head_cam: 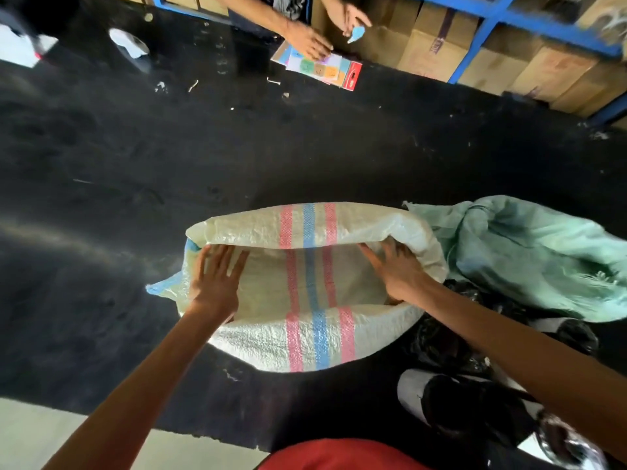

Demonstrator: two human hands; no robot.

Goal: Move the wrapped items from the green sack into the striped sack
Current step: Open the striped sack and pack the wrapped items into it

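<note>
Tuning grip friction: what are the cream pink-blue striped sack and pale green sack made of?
Cream striped sack: woven plastic, likely polypropylene, slight sheen; grid weave shows. Pale green sack: probably similar woven plastic, duller; frayed threads at edge.

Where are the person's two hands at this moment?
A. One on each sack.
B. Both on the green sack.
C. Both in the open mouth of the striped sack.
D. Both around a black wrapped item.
C: the left hand lies flat inside the mouth of the striped sack and the right hand reaches in at its right side; neither touches the green sack.
</note>
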